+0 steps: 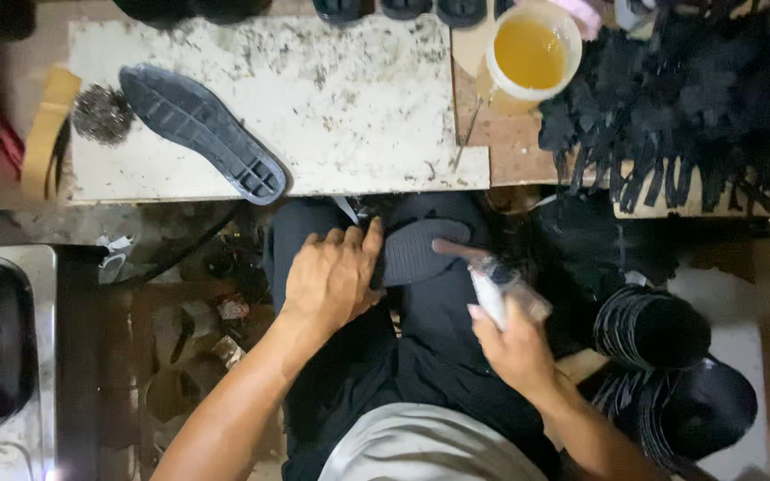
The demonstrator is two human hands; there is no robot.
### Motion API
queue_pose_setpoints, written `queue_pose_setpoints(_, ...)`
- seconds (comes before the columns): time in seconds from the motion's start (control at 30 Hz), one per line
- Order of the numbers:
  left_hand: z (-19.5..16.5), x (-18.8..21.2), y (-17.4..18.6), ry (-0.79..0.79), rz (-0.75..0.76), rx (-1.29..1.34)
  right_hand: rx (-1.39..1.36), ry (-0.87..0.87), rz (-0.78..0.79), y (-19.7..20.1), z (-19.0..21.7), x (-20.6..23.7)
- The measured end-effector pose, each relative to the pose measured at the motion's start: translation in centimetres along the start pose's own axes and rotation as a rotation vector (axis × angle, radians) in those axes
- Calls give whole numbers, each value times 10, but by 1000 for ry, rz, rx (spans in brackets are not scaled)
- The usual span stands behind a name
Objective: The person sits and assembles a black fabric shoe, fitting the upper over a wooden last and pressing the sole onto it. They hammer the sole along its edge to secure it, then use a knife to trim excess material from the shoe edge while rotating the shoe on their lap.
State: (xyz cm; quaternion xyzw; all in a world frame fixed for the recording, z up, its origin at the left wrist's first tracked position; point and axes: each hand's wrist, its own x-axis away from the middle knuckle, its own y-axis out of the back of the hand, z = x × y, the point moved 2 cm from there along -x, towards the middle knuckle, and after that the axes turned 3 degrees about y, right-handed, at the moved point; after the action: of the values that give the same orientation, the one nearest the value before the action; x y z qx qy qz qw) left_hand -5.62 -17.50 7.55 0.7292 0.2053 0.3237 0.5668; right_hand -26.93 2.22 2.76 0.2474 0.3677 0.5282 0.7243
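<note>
My left hand (336,276) grips a black shoe (421,251) on my lap, thumb along its edge, with the ribbed sole turned up. My right hand (514,343) holds a brush (483,272) with a pale, smeared handle; its tip rests on the shoe's sole near the toe end. A second dark sole (202,129) lies upside down on the stained white board (349,98) in front of me. A tub of yellow glue (532,55) stands at the board's right end.
A heap of black cut pieces (697,107) fills the bench at right. Stacks of black soles (670,365) sit on the floor at my right. A wire brush ball (102,113), a tape roll (46,134) and a metal machine (2,347) are at left.
</note>
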Motion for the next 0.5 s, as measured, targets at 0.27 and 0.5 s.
queue_pose_setpoints(0.27, -3, 4, -1, 16, -63, 31, -247, 49, 63, -2, 18, -21)
queue_pose_setpoints(0.5, -5, 9, -4, 28, -107, -13, -943, 109, -178, 10, 29, -50)
